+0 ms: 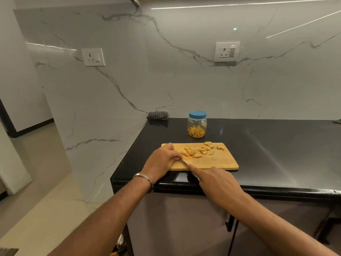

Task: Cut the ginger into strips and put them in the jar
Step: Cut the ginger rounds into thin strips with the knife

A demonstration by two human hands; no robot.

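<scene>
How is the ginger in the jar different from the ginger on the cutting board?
The ginger in the jar is all thin strips heaped together; the ginger on the cutting board is partly strips, partly round slices. The jar ginger sits sealed under a blue lid, while the board ginger lies spread in the open, beside the left hand and the knife gripped by the right hand. Both are yellow-orange.

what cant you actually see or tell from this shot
Head view only:
- knife: only a short bit of blade shows; the right hand covers the handle.
- left hand: its curled fingers hide the ginger piece being cut.
- jar: strips inside too small to count.
- cloth by the wall: too small to identify further.
</scene>
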